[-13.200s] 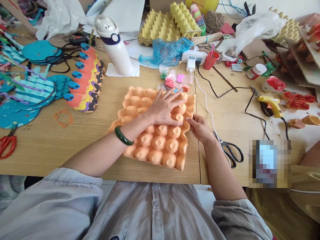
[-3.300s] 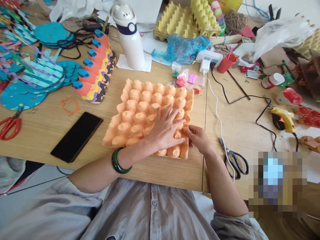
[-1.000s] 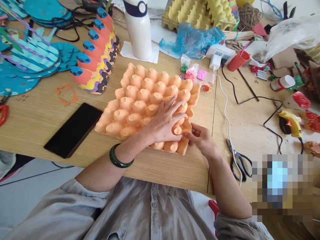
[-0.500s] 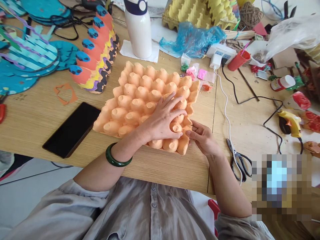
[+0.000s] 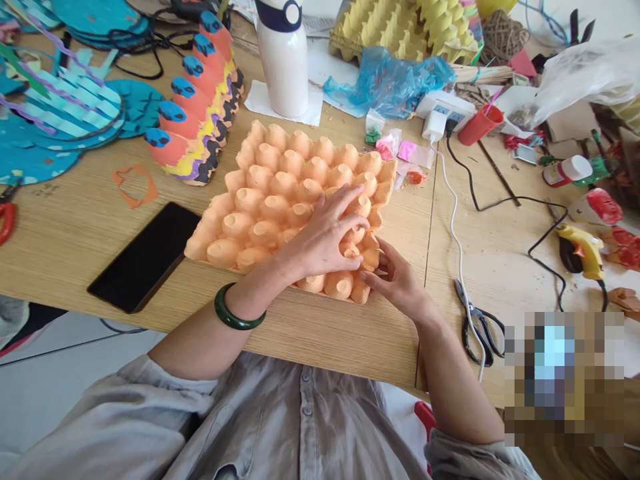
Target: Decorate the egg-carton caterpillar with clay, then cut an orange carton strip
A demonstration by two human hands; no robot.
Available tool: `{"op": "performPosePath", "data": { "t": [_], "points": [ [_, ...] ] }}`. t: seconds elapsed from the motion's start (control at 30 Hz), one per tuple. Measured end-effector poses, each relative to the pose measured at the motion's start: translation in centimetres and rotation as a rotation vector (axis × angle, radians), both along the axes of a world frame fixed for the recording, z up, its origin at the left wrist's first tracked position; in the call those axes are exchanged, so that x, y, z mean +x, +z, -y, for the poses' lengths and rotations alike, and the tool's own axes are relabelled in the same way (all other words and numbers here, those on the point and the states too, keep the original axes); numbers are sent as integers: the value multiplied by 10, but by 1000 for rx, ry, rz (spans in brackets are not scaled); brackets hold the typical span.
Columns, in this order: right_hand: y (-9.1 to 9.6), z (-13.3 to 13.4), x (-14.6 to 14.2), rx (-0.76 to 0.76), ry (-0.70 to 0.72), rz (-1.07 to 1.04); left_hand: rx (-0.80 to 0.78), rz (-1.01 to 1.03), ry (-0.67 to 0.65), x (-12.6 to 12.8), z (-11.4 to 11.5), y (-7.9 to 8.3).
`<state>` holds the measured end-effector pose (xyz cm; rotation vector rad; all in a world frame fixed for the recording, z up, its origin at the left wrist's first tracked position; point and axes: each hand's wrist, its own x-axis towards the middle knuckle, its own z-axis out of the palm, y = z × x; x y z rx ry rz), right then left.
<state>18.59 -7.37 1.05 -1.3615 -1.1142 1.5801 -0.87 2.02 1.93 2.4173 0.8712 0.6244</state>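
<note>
An orange egg tray [image 5: 280,193] lies bumps-up on the wooden table [image 5: 80,227] in front of me. My left hand [image 5: 323,237], with a green bangle on the wrist, presses flat on the tray's near right part, fingers spread. My right hand [image 5: 395,277] pinches the tray's right edge close to its near corner, fingers closed on the rim.
A black phone [image 5: 145,257] lies left of the tray. Black scissors [image 5: 475,323] and a white cable [image 5: 453,213] lie to the right, a yellow glue gun [image 5: 580,250] farther right. Behind stand a white bottle [image 5: 285,57], yellow egg trays [image 5: 400,27], a power strip [image 5: 445,107] and coloured paper crafts [image 5: 195,113].
The tray has slid and turned slightly on the table. My right hand has moved in closer on the tray's right edge; my left hand stays pressed on top.
</note>
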Motion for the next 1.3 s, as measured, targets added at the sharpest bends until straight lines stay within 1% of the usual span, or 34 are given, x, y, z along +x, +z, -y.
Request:
{"op": "performPosePath", "data": {
  "t": [0.13,0.23,0.37,0.53,0.73,0.93,1.3],
  "points": [
    [-9,1,2,11,-79,58,-5,5,-14,1,1,1],
    [-10,0,5,44,-140,79,31,-23,-27,4,5,1],
    [-10,-1,7,49,-107,121,68,-91,-40,9,11,-3],
    [-10,0,5,65,-112,120,43,-119,-49,11,12,-4],
    [-5,-2,7,28,-190,20,53,-75,-75,11,12,1],
    [6,-4,10,-44,-193,-98,48,-14,-69,9,11,2],
    [7,-7,14,-150,-219,-194,3,-15,-80,8,10,13]
  ]
}}
